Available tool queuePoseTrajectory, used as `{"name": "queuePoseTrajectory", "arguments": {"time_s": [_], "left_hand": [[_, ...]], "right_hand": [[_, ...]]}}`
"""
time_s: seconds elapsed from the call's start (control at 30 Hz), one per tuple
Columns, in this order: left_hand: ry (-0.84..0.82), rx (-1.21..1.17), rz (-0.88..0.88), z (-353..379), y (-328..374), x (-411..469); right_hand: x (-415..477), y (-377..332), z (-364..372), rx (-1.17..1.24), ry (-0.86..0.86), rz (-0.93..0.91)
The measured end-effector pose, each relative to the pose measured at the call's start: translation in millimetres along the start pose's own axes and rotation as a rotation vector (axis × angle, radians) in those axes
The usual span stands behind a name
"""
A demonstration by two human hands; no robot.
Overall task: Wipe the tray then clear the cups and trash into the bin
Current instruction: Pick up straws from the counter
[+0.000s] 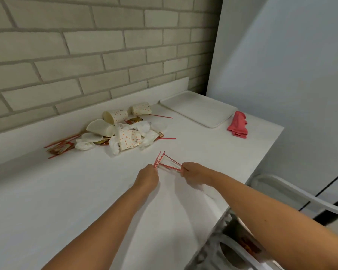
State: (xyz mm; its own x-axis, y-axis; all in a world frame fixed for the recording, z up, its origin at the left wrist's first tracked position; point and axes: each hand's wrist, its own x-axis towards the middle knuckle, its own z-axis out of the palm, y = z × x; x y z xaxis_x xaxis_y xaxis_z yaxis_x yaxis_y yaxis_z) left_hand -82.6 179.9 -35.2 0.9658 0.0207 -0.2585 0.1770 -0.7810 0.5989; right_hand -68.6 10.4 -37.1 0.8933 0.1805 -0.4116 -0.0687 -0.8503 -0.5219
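Head view, nearest first: at the lower right, below the edge of the counter (pixel 86 191), sits what looks like the bin (pixel 238 250), a white-rimmed opening with something orange already inside. Both forearms reach out over the counter, and the hands are close together but not touching. The left hand (pixel 147 177) is curled around a small bunch of red straws (pixel 169 167) whose ends fan upward past its knuckles. The right hand (pixel 194 172) pinches the other ends of a few of the same straws, so the bundle spans the gap between them. Judging by this, the clearing step is in hand, with loose straws being gathered into one bunch. The next move likely calls for passing the bunch to one hand, squaring the ends so none slip out, and carrying it down to the bin. Beyond the hands lies the main heap: dotted paper cups (pixel 129 139) tipped on their sides, crumpled napkins (pixel 84 145), lids and sauce packets (pixel 60 149), with more single straws poking out at both edges. All of that remains to be cleared. Farther right, well apart from the heap, the white tray (pixel 199 108) lies flat and bare near the corner, and a bunched pink cloth (pixel 238 124) sits just beside it, so the wiping seems done. A brick wall (pixel 86 45) backs it all.
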Motion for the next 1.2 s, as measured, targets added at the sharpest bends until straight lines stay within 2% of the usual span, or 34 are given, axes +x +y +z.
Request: {"name": "queuePoseTrajectory", "arguments": {"time_s": [0.2, 0.37, 0.5, 0.67, 0.73, 0.8, 0.97, 1.1, 1.2], "left_hand": [[-0.162, 0.002, 0.147, 59, 70, -10], [-0.283, -0.047, 0.219, 99, 130, -23], [-0.386, -0.037, 0.241, 132, 169, -28], [-0.514, -0.023, 0.282, 184, 205, -37], [-0.572, 0.005, 0.277, 205, 211, -42], [-0.618, 0.001, 0.203, 229, 209, -40], [-0.758, -0.266, -0.262, 277, 189, -29], [-0.717, -0.502, -0.548, 311, 168, -25], [-0.679, -0.656, -0.678, 328, 159, -22]], "right_hand": [[-34, 88, -50, -0.01, -0.014, 0.134], [-66, 154, -83, 0.08, -0.042, 0.23], [-91, 205, -101, 0.104, -0.099, 0.287], [-113, 264, -118, 0.262, -0.156, 0.376], [-118, 284, -118, 0.209, -0.178, 0.409], [-119, 301, -113, 0.054, -0.205, 0.449], [-111, 318, -88, -0.275, -0.283, 0.421], [-95, 332, -47, -0.426, -0.359, 0.401], [-88, 332, -25, -0.483, -0.438, 0.386]]}}
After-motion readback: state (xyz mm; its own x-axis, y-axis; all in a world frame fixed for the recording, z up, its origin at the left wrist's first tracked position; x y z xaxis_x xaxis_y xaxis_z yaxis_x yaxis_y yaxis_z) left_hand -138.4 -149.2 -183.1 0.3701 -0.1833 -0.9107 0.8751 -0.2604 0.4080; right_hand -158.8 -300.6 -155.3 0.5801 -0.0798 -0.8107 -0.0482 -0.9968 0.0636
